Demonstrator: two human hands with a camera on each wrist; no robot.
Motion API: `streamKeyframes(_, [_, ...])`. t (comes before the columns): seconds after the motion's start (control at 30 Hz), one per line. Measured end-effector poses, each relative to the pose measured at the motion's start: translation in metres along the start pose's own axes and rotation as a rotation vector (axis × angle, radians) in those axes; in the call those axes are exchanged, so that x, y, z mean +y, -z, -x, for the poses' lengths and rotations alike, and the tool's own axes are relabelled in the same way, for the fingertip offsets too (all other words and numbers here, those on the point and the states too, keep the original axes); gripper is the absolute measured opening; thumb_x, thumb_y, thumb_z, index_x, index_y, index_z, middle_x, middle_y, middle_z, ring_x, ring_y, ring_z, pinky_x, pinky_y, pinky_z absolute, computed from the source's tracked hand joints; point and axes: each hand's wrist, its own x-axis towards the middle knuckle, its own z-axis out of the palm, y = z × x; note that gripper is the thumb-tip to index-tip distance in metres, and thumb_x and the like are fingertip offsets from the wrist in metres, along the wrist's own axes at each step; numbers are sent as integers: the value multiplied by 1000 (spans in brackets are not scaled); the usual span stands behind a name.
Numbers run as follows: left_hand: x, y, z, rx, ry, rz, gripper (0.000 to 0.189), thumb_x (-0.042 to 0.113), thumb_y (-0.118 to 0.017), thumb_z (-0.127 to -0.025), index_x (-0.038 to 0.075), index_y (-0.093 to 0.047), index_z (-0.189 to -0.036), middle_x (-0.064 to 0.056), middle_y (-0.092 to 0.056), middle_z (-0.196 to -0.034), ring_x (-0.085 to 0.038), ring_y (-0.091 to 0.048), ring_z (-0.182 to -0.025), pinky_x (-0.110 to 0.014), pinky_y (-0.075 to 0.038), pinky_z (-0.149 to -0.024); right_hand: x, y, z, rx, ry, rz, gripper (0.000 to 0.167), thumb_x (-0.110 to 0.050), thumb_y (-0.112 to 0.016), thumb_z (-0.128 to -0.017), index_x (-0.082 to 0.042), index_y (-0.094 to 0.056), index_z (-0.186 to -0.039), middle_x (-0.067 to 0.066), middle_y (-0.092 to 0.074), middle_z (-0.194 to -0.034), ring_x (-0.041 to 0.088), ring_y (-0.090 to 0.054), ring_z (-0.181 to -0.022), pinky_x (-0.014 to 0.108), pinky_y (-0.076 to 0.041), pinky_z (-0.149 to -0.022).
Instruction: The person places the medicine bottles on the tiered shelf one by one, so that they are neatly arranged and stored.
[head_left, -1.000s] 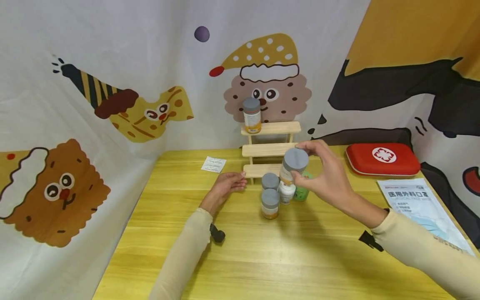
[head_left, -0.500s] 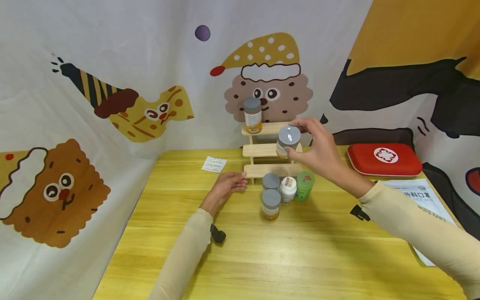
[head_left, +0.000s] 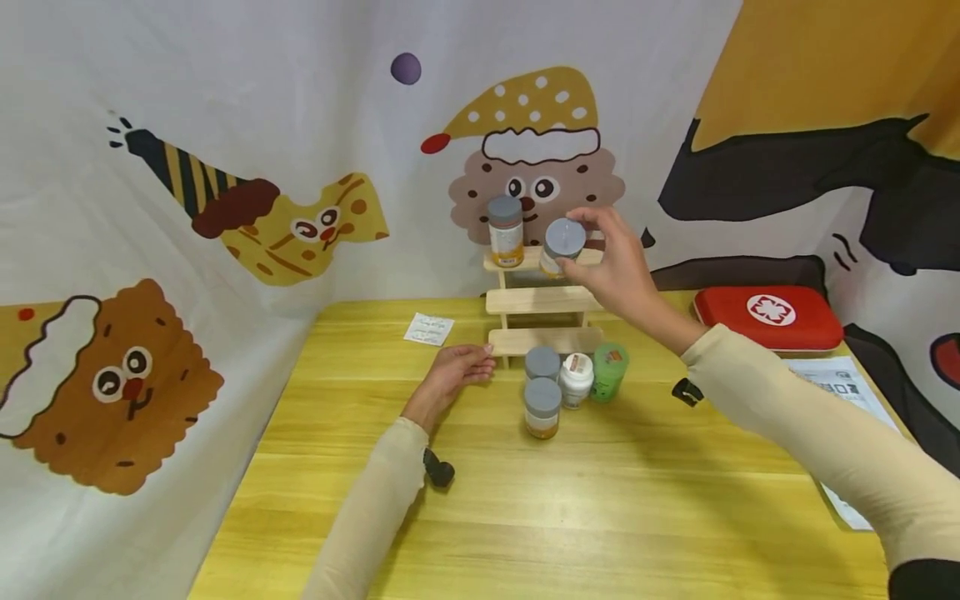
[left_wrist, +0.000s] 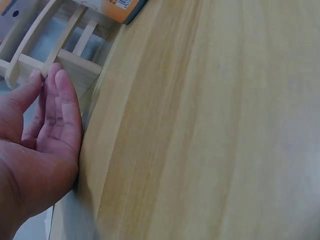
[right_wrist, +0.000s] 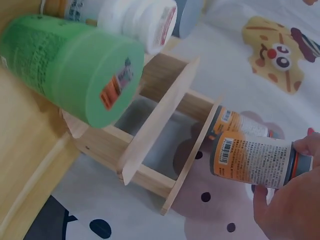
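Note:
My right hand [head_left: 621, 271] grips a pill bottle [right_wrist: 252, 161] by its grey cap, thumb on one side and fingers on the other. The bottle, with an orange and white label, is at the top step of a three-step wooden shelf [head_left: 542, 298]; whether its base touches the wood is unclear. To its left on that step stands a similar bottle [head_left: 506, 232]. Down at the lowest step's left end, my left hand [left_wrist: 50, 125] pinches the shelf between thumb and fingertips, with the hand's edge near the table.
Before the shelf stand two grey-capped bottles [head_left: 542, 408], a white bottle [head_left: 577, 382] and a green bottle [head_left: 609, 372]. A red first-aid case [head_left: 768, 318] and a face-mask packet [head_left: 840, 383] lie right. A small white packet [head_left: 429, 328] lies left. A printed curtain [head_left: 337, 125] hangs behind.
The right hand has carried its bottle upward and slightly left, from above the front bottles to the top step. My left hand has stayed at the shelf's lower left end.

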Motion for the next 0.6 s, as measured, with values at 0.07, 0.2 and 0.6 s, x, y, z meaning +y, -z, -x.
streamKeyframes(0.07, [1,0,0,-5,2,-2,19,20,-74,-102,1,-74,-103,-1,-78,-81,-9,-74,-71,-20,-65,-69,2,-2,-5,8,-24,-19,57,5,-83,-85,-1,-59,-137,19,-58,-129,30,-60,-122,54,-60,-104])
streamKeyframes(0.2, [2,0,-1,-1,11,-3,18,19,-74,-101,1,-75,-101,-2,-77,-82,-10,-74,-72,-21,-66,-70,8,-8,-14,12,-47,-45,55,5,-81,-87,1,-59,-137,21,-56,-130,31,-61,-122,52,-60,-105])
streamKeyframes(0.6, [2,-1,0,12,28,29,14,17,-74,-101,4,-75,-97,-2,-77,-80,-10,-75,-71,-21,-66,-68,17,-23,-35,17,-115,-100,56,3,-82,-86,0,-60,-137,18,-55,-129,30,-64,-121,49,-61,-104])
